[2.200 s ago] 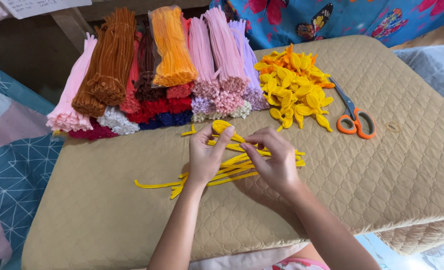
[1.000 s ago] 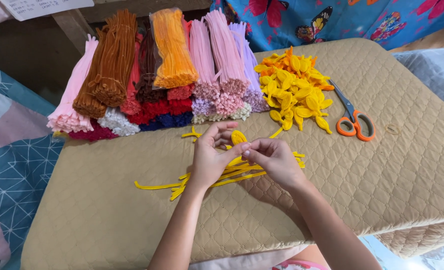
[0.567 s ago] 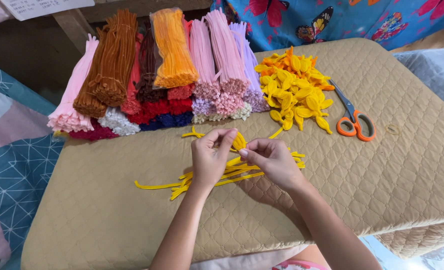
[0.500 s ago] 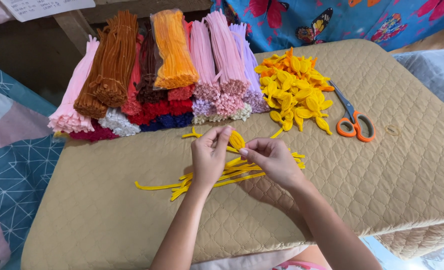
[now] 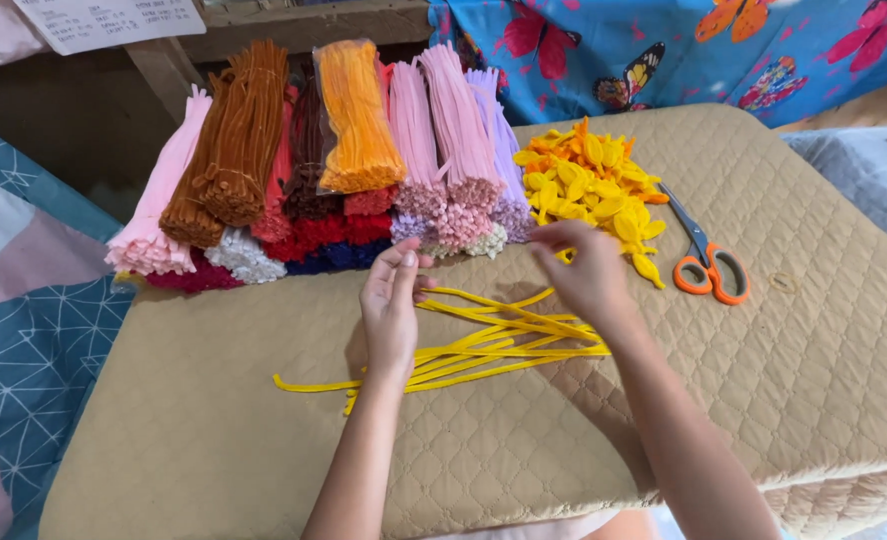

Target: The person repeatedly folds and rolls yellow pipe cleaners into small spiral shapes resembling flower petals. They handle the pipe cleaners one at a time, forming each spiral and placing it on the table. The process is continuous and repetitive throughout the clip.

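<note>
My left hand hovers over the near end of a loose bunch of straight yellow pipe cleaners lying on the tan quilted cushion. Its fingers are extended and nothing shows in them. My right hand reaches to the right, at the near edge of a pile of folded yellow and orange pipe-cleaner petals. A small folded yellow petal shows under its pinched fingertips.
Bundles of pipe cleaners in pink, brown, orange, lilac, red and white lie along the cushion's far edge. Orange-handled scissors lie right of the petal pile, with a small rubber band beside them. Blue butterfly cloth hangs behind.
Both hands were together, bending a yellow pipe cleaner into a petal. Now they have parted: my right hand has carried the petal right to the pile, and my left hand has let go.
</note>
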